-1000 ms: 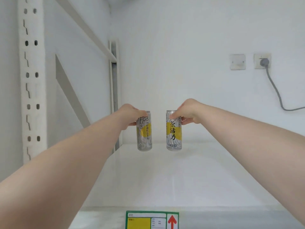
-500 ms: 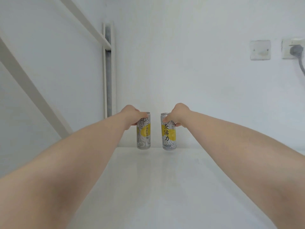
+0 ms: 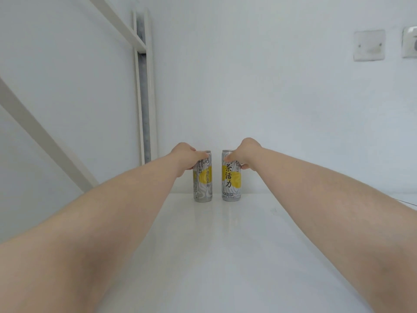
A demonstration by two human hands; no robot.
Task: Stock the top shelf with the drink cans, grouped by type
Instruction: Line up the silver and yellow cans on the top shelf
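Here, two upright cans, left fingers (image 3: 194, 152) clamping left can (image 3: 202, 186), right fingers (image 3: 230, 157) right can (image 3: 231, 184)

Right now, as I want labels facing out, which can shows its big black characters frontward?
The right can, held by the right hand; the left can, in the left hand, shows only small side print.

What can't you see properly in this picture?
Head view:
- Top of the left can label: covered by the left hand.
- Top of the right can label: partly covered by the right hand.
- Wall socket: cut off by the right edge.
- Small print on both cans: too small to read.
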